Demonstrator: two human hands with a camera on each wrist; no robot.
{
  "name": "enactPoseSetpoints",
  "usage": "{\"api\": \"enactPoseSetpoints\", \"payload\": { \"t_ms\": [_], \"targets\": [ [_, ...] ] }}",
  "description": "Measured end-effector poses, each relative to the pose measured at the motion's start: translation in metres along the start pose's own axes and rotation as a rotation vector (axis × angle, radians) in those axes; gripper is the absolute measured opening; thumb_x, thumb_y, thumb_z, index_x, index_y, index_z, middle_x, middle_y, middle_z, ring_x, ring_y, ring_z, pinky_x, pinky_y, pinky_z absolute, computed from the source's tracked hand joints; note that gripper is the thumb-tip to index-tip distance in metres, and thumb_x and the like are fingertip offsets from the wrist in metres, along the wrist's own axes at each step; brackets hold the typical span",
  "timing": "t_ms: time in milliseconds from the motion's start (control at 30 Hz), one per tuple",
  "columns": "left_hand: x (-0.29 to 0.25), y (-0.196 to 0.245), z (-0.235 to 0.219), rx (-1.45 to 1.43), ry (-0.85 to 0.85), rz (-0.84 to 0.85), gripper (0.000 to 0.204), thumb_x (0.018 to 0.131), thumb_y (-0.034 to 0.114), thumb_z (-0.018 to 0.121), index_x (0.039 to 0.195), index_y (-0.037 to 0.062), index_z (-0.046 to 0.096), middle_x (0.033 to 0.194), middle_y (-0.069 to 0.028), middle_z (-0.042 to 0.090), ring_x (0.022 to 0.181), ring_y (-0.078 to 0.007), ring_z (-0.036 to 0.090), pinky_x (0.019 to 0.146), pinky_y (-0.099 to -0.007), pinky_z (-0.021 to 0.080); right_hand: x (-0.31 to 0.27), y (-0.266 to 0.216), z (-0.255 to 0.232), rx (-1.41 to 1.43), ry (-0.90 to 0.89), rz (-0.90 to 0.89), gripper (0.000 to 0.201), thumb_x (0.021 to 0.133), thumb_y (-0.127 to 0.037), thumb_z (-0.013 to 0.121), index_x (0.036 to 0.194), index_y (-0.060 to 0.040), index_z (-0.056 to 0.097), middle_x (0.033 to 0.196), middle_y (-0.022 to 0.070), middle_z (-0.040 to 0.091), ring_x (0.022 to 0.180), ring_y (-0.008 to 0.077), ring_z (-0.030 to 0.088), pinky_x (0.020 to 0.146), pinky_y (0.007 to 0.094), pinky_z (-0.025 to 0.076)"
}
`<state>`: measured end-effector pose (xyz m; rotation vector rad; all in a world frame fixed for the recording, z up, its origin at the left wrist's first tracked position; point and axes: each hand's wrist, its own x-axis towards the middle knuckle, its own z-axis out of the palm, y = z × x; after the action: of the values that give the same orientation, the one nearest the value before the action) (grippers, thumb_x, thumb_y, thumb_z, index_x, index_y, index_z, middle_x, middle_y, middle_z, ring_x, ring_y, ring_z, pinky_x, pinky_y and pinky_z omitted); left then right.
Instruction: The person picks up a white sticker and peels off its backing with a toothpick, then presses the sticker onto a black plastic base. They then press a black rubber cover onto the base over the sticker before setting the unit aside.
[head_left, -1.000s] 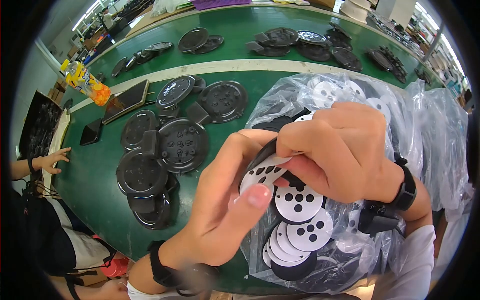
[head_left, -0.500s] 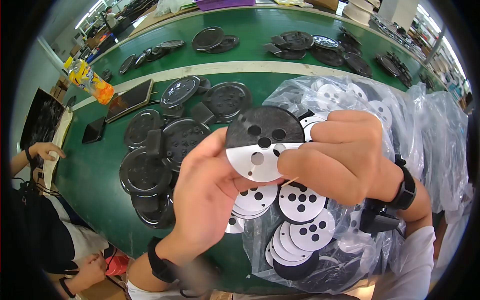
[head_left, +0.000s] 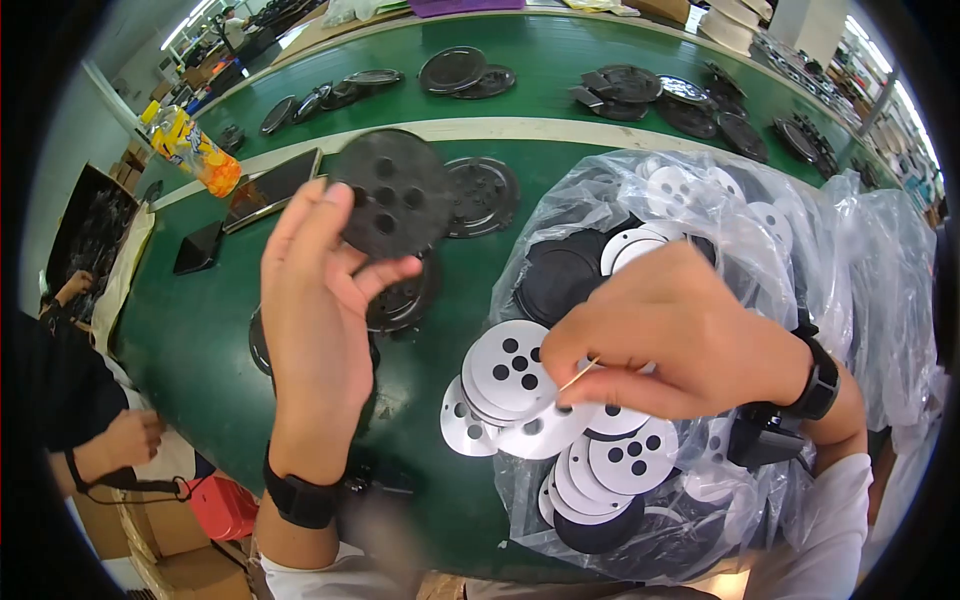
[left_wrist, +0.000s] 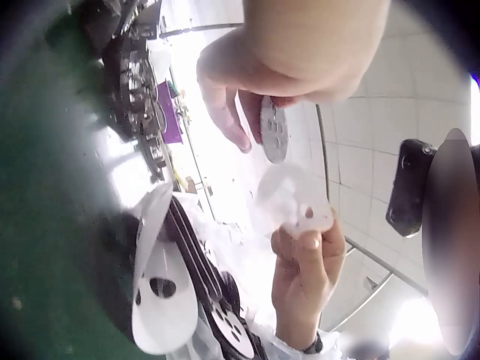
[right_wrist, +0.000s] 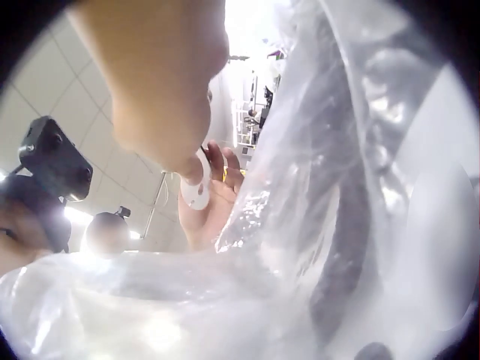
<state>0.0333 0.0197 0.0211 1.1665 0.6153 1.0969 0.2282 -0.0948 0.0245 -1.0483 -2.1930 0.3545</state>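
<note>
My left hand (head_left: 320, 310) holds up a thin black disc (head_left: 392, 225) with several round holes, gripping its edge between fingers and thumb. My right hand (head_left: 680, 335) pinches a thin wooden stick (head_left: 578, 374) and a white backing sheet (head_left: 540, 435) with holes. The left wrist view shows this sheet as a translucent round piece (left_wrist: 289, 195) between the right hand's fingertips. Below the right hand lies a stack of white-faced discs (head_left: 500, 355). More white-faced discs (head_left: 630, 465) lie fanned out nearer me.
A clear plastic bag (head_left: 800, 220) with discs inside spreads over the right of the green table (head_left: 440, 500). Black round plastic covers (head_left: 480, 195) lie behind the left hand. A juice bottle (head_left: 195, 150) and a phone (head_left: 270, 190) stand left. Another person's hand (head_left: 130, 440) is at the far left.
The white backing has come off the black disc, which was half covered before. The left hand has carried the disc up and left; the right hand keeps the backing and the stick.
</note>
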Motion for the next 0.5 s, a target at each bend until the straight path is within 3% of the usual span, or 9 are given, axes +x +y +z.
{"api": "enactPoseSetpoints", "payload": {
  "t_ms": [167, 200, 267, 333, 367, 467, 500],
  "targets": [
    [0.001, -0.007, 0.000, -0.002, 0.043, 0.032, 0.018, 0.088, 0.018, 0.053, 0.098, 0.0048, 0.058, 0.091, -0.0028, 0.063, 0.080, -0.0105, 0.058, 0.067, -0.0266, 0.044, -0.003, -0.006, 0.016, 0.392, -0.355, 0.189, 0.022, 0.084, -0.013, 0.056, 0.101, -0.0050, 0.046, 0.055, 0.0092, 0.050, 0.051, 0.0334, 0.051, 0.049, 0.0368, 0.040],
    [0.000, -0.008, 0.003, 0.001, 0.048, 0.020, 0.018, 0.088, 0.018, 0.053, 0.099, 0.0046, 0.059, 0.090, -0.0019, 0.063, 0.079, -0.0099, 0.058, 0.067, -0.0262, 0.042, -0.003, -0.007, 0.016, 0.392, -0.358, 0.188, 0.022, 0.084, -0.013, 0.056, 0.101, -0.0050, 0.046, 0.055, 0.0092, 0.050, 0.051, 0.0334, 0.051, 0.049, 0.0368, 0.040],
    [0.000, -0.009, 0.003, 0.037, 0.028, 0.018, 0.017, 0.088, 0.016, 0.055, 0.099, 0.0041, 0.060, 0.091, -0.0011, 0.062, 0.081, -0.0083, 0.057, 0.068, -0.0237, 0.042, -0.002, -0.009, 0.016, 0.486, -0.315, 0.282, 0.015, 0.089, -0.015, 0.052, 0.098, -0.0034, 0.046, 0.059, 0.0076, 0.049, 0.053, 0.0247, 0.051, 0.051, 0.0338, 0.039],
    [-0.001, -0.010, 0.005, 0.044, -0.073, -0.005, 0.016, 0.088, 0.014, 0.055, 0.098, 0.0036, 0.060, 0.093, -0.0009, 0.062, 0.082, -0.0061, 0.056, 0.068, -0.0204, 0.041, -0.001, -0.005, 0.014, 0.544, 0.032, 0.322, 0.019, 0.095, -0.020, 0.044, 0.091, -0.0020, 0.047, 0.066, 0.0054, 0.048, 0.058, 0.0151, 0.046, 0.054, 0.0299, 0.038],
    [-0.002, -0.007, 0.006, 0.046, -0.129, -0.032, 0.014, 0.086, 0.009, 0.057, 0.099, 0.0026, 0.060, 0.092, -0.0006, 0.061, 0.083, -0.0055, 0.055, 0.070, -0.0183, 0.041, 0.000, -0.003, 0.003, 0.558, 0.078, 0.388, 0.027, 0.097, -0.023, 0.038, 0.085, -0.0013, 0.047, 0.074, 0.0028, 0.049, 0.064, 0.0099, 0.042, 0.058, 0.0256, 0.037],
    [-0.007, -0.009, 0.013, 0.114, -0.229, 0.057, 0.014, 0.084, 0.004, 0.060, 0.097, 0.0023, 0.059, 0.091, 0.0000, 0.058, 0.086, -0.0068, 0.053, 0.072, -0.0187, 0.041, 0.001, 0.027, 0.010, 0.665, 0.431, 0.218, 0.029, 0.097, -0.026, 0.038, 0.080, -0.0037, 0.048, 0.078, 0.0024, 0.049, 0.063, 0.0078, 0.038, 0.057, 0.0214, 0.034],
    [-0.007, -0.008, 0.013, 0.113, -0.261, 0.090, 0.019, 0.079, -0.001, 0.064, 0.096, 0.0028, 0.058, 0.095, -0.0007, 0.054, 0.090, -0.0086, 0.052, 0.075, -0.0212, 0.041, -0.001, 0.027, 0.010, 0.659, 0.433, 0.217, 0.029, 0.097, -0.026, 0.038, 0.080, -0.0037, 0.048, 0.078, 0.0024, 0.049, 0.063, 0.0078, 0.038, 0.057, 0.0214, 0.034]
  ]
}}
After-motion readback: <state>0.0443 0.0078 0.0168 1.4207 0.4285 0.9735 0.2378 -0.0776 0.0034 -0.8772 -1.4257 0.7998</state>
